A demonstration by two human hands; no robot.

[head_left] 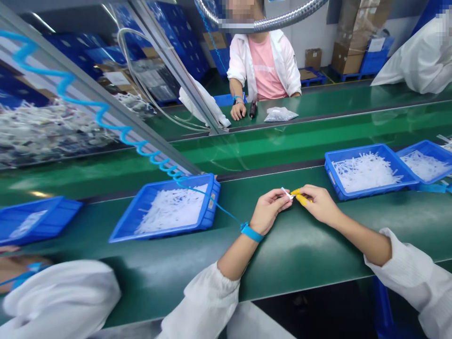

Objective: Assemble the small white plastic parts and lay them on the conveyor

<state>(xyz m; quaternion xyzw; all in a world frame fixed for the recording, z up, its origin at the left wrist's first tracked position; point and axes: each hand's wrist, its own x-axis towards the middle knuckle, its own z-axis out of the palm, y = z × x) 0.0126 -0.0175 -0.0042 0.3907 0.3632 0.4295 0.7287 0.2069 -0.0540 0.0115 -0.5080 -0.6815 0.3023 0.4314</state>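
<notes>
Above the green bench, my left hand point(270, 209) and my right hand point(316, 202) meet fingertip to fingertip on a small white plastic part point(286, 193). Both hands are pinched closed on it. Yellow finger cots cover my right thumb and forefinger. On my left wrist sits a blue strap point(252, 232), and a coiled blue cord point(106, 115) runs up from it. A blue tray point(169, 207) filled with white parts lies to the left of my hands. Another blue tray point(367, 170) of white parts lies to the right.
A third blue tray point(427, 162) sits at the far right and one more point(33, 220) at the far left. Across the green conveyor point(268, 141) a person in a white coat point(263, 61) sits with a clear bag point(280, 114). A co-worker's sleeve point(60, 294) is at lower left.
</notes>
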